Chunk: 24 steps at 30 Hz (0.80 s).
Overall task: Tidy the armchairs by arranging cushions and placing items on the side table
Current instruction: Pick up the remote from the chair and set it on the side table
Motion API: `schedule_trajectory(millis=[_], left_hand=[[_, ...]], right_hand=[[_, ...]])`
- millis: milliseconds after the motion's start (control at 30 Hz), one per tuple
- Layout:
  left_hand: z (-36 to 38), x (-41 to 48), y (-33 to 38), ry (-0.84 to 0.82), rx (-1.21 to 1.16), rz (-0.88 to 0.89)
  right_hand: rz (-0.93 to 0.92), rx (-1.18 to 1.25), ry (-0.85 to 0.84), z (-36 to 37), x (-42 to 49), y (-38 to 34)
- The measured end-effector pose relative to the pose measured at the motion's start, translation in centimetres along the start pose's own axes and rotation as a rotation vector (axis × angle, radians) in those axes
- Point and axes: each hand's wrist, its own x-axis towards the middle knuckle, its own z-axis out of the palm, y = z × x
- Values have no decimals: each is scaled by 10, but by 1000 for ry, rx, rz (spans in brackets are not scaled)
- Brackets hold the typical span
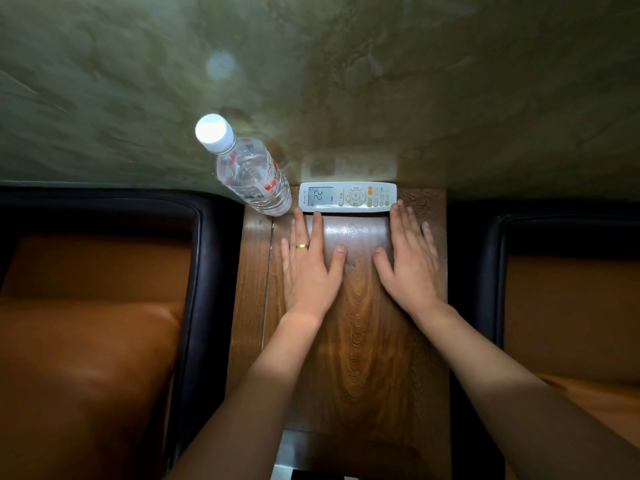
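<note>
White remote (347, 197) lies crosswise on side table (356, 341), touching both hands' fingers (318, 223).

A mottled green-grey wall (346, 81) fills the upper half of the view, and a soft round patch of light (221, 68) is seen on it. Below the wall, a narrow wooden table (356, 341) with strong grain is set between two armchairs. The left armchair (204, 271) and the right armchair (491, 271) are framed in dark, near-black leather. Each is fitted with tan leather upholstery, and a plump tan cushion (86, 375) is seen on the left one. The floor is hidden.
</note>
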Motion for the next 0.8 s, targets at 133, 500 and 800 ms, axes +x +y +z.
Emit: schedule_trajectory(millis=[133, 500, 800], left_hand=[[-1, 0, 1, 8, -2, -7], [-7, -9, -9, -68, -4, 10], [-34, -119, -28, -297, 79, 4]], right_hand=[[2, -3, -8, -1, 1, -2], [144, 110, 9, 0, -10, -7], [169, 96, -207, -19, -108, -24]])
